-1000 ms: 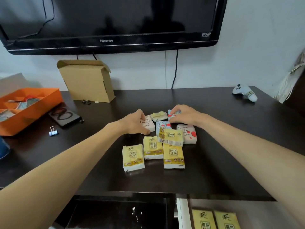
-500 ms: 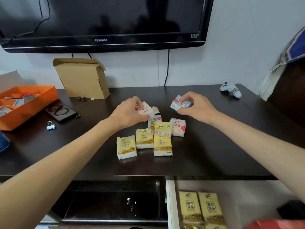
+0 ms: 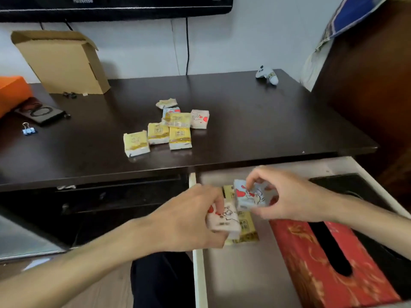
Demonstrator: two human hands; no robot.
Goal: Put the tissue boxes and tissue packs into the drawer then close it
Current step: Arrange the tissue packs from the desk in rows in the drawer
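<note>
My left hand [image 3: 189,221] grips a white tissue pack with red hearts [image 3: 224,221] over the open white drawer [image 3: 199,274]. My right hand [image 3: 287,196] pinches a light blue tissue pack with red hearts [image 3: 251,195] just above it. Yellow tissue packs [image 3: 246,232] lie in the drawer under both hands. A red tissue box [image 3: 311,263] lies in the drawer at the right. On the dark table [image 3: 266,125], several packs remain in a cluster: yellow ones [image 3: 158,135], a white heart pack [image 3: 200,118] and a blue one [image 3: 171,111].
A cardboard box [image 3: 62,63] stands at the table's back left, beside an orange tray [image 3: 12,92], a black case [image 3: 39,112] and a blue binder clip [image 3: 27,129]. A white game controller [image 3: 268,75] lies at the back right. A television hangs above.
Both hands lifted a heart pack each off the table and carried them down over the open drawer. The camera tilted down, showing more of the drawer and the red box.
</note>
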